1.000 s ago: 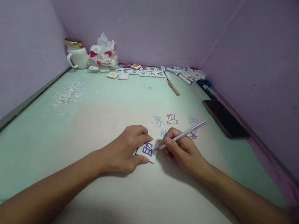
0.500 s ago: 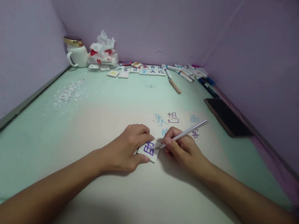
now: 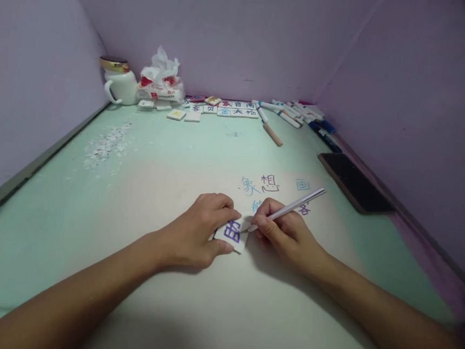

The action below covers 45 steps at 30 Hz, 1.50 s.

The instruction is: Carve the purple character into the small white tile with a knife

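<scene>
A small white tile (image 3: 241,244) with a purple character on it lies flat on the pale table top (image 3: 180,311). My left hand (image 3: 201,229) grips the tile from its left side, thumb at the near edge and fingers at the far edge. A slim white-and-silver pen (image 3: 295,204) is pinched in my right hand (image 3: 279,227), its tip on or just above the right part of the tile, beside the purple strokes. Blue and purple characters (image 3: 269,183) are drawn on the table beyond my hands.
At the back left stand a white mug (image 3: 123,88) and a tissue pack (image 3: 161,84). Lettered tiles (image 3: 237,112) line the back wall. Markers (image 3: 289,118) lie at the back right, near a dark phone (image 3: 354,182). White scraps (image 3: 107,144) are scattered on the left.
The pen and my right hand have shifted very slightly. My left hand keeps its hold on the tile.
</scene>
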Available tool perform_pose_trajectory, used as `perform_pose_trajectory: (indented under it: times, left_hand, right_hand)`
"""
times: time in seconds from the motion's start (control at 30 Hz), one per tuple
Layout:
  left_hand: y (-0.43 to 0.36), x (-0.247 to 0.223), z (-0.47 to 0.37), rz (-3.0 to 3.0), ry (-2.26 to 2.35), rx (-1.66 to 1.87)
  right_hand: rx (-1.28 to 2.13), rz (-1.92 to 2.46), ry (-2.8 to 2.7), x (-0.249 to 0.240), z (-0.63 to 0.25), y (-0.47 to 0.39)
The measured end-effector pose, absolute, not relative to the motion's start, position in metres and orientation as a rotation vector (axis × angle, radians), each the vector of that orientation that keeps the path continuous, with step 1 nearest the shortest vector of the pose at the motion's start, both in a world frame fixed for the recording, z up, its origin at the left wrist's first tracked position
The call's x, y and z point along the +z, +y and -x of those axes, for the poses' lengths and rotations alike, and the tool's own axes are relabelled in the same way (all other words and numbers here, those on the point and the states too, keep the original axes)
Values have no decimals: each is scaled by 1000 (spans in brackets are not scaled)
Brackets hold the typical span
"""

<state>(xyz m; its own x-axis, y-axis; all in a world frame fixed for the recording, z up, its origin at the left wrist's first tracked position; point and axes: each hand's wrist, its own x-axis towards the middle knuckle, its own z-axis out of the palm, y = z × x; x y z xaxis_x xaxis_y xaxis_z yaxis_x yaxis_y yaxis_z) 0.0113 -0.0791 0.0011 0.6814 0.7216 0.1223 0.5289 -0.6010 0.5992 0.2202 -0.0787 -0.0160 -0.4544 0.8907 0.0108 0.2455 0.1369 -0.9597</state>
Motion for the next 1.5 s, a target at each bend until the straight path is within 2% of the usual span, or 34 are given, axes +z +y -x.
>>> perform_pose_trajectory:
  times: [0.2, 0.43, 0.6, 1.13, 1.5]
  left_hand:
    - [-80, 1, -11, -2364, 968, 482]
    - [-79, 1, -12, -2352, 973, 498]
    - [-79, 0, -11, -2366, 973, 499]
    - [-80, -10, -10, -2383, 976, 573]
    - [-79, -8, -11, -2360, 961, 548]
  right_hand:
    - [1279, 1097, -1850, -16, -219, -80]
    - [987, 994, -2066, -10, -214, -76]
    - [928, 1067, -2062, -10, -211, -79]
    - [1236, 1340, -1703, -12, -204, -89]
    - [1482, 1251, -1590, -10, -209, -85]
